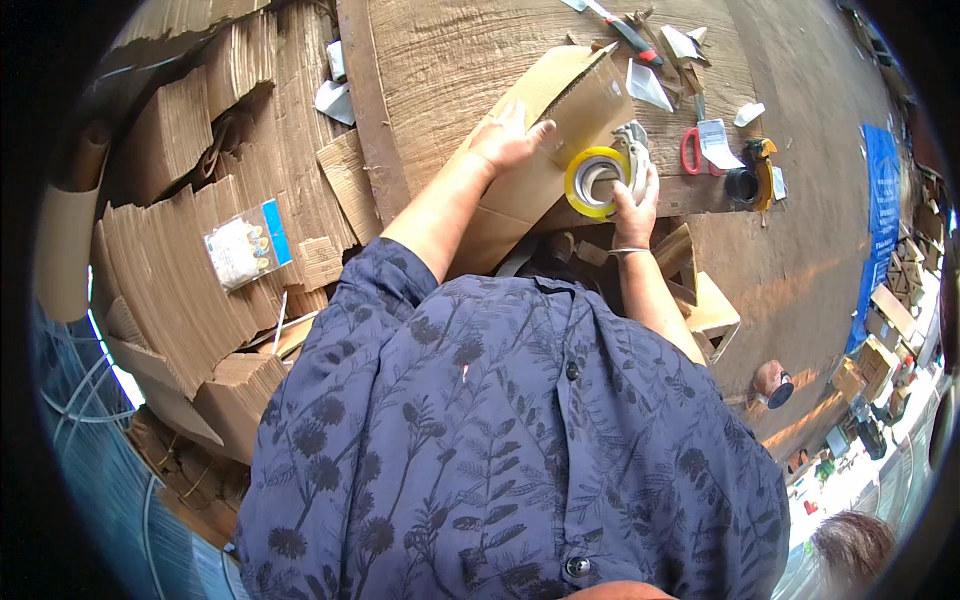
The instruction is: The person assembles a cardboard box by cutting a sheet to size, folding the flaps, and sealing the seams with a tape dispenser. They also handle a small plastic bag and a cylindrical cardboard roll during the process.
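Observation:
A brown cardboard box [515, 195] lies slantwise across the near edge of the wooden table [450, 50]. My left hand [505, 140] rests flat on its upper face, fingers stretched and thumb apart. To the right, my right hand [637, 205] grips a tape dispenser [633, 140] loaded with a roll of tape on a yellow-rimmed core [577, 182]. The dispenser is at the box's right end; whether its head touches the cardboard I cannot tell. Part of the dispenser's handle is hidden in my palm.
Stacked flat cardboard [165, 290] fills the left side, with a plastic packet [245, 248] on top. Red-handled scissors [690, 150], a utility knife [635, 40], paper scraps and a second, orange tape dispenser [763, 175] lie on the table. A blue banner [880, 210] hangs far right.

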A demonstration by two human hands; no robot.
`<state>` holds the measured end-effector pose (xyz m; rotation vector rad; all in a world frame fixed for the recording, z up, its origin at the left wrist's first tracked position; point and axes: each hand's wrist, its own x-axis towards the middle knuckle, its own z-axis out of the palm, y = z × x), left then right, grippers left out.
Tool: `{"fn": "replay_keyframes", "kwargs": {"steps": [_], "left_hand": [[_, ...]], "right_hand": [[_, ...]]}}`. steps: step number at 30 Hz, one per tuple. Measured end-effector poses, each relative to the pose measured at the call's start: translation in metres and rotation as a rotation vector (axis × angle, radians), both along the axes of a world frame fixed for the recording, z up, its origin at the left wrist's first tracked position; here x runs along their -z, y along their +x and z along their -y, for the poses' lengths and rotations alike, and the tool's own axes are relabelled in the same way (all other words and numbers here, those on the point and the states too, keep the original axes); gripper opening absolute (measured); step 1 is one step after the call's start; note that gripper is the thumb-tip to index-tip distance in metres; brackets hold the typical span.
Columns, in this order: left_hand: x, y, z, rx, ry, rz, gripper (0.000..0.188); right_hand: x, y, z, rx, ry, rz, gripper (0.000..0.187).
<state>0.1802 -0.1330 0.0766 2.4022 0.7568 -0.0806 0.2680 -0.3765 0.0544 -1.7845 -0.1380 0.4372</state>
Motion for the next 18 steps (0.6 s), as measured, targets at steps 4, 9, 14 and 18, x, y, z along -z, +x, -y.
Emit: {"fn": "replay_keyframes", "kwargs": {"steps": [4,9,14,18], "left_hand": [[-0.008,0.003,-0.029,-0.344,-1.121,-0.040,0.067],[-0.023,0.023,-0.032,-0.639,-1.274,-0.184,0.058],[0.031,-0.001,-0.041,-0.273,-0.533,-0.023,0.042],[-0.069,-0.049,0.032,-0.367,-0.505,0.433,0.046]], "right_hand": [[0.001,-0.003,-0.003,0.064,0.097,-0.077,0.082],[-0.019,-0.001,-0.008,0.069,0.076,-0.108,0.083],[-0.022,0.016,0.024,-0.009,-0.140,0.011,0.086],[-0.099,0.001,0.050,-0.271,-0.160,0.425,0.084]]}}
